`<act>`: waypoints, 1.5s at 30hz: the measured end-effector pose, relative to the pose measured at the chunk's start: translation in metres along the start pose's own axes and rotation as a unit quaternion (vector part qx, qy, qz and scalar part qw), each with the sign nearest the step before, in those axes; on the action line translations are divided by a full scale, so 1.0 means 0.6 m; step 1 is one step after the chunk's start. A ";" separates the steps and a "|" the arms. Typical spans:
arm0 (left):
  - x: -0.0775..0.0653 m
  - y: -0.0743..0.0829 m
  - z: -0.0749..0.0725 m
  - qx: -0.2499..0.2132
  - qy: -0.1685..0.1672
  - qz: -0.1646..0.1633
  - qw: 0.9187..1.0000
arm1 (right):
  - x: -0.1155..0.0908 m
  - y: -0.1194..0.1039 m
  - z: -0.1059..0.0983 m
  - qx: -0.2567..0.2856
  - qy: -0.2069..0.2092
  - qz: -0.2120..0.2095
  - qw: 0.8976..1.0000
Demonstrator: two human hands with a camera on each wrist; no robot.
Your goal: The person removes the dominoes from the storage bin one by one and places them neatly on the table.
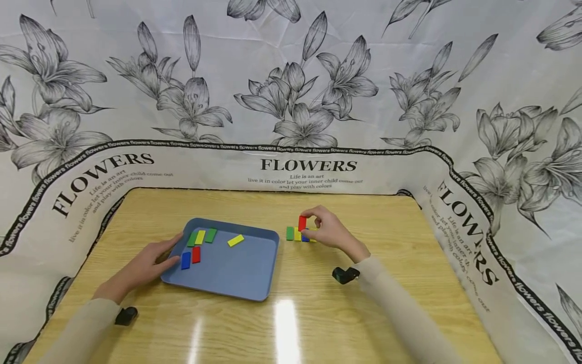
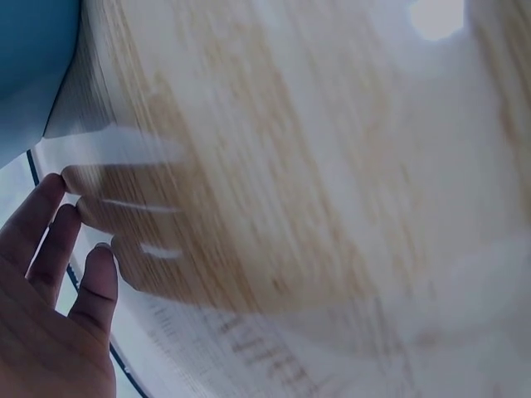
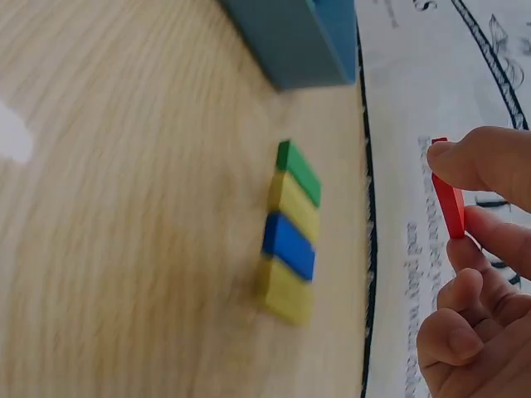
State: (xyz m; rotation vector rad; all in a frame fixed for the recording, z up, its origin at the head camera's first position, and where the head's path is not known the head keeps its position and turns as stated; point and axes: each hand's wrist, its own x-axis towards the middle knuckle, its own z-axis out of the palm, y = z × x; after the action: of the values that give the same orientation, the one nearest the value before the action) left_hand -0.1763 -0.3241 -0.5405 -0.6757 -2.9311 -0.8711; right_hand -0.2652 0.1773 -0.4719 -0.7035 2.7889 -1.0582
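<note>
Head view: the right hand (image 1: 331,231) has a thumb-and-finger grip on a red block (image 1: 302,223), just over or beyond a four-block row (image 3: 289,246) on the surface (image 1: 350,323); left, the relaxed left hand (image 1: 150,262) lies at the blue tray's (image 1: 236,273) left rim. Placing seems underway; the next move likely calls for aligning red with the row.

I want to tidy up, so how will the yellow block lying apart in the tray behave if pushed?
The yellow block is probably stiff, given its straight edges. It lies flat on a broad face, so it should slide rather than roll or tip. The blue tray looks smooth inside, so skidding seems likely.
</note>
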 end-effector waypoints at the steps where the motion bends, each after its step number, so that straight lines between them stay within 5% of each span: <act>1: -0.002 -0.001 0.000 0.001 -0.001 -0.001 1.000 | -0.004 0.006 -0.003 -0.002 0.002 0.005 1.000; 21: -0.023 0.001 -0.006 0.001 0.007 -0.017 1.000 | -0.042 0.087 -0.008 0.007 -0.002 0.034 0.999; 45: -0.018 0.022 0.006 -0.010 0.008 -0.018 1.000 | -0.051 0.123 0.009 -0.013 -0.011 0.052 0.999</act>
State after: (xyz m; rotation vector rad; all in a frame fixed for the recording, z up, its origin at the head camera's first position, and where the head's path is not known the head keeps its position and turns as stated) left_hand -0.1606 -0.3166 -0.5381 -0.6169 -2.9330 -0.9052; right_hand -0.2653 0.2361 -0.5266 -0.5633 2.7917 -0.9913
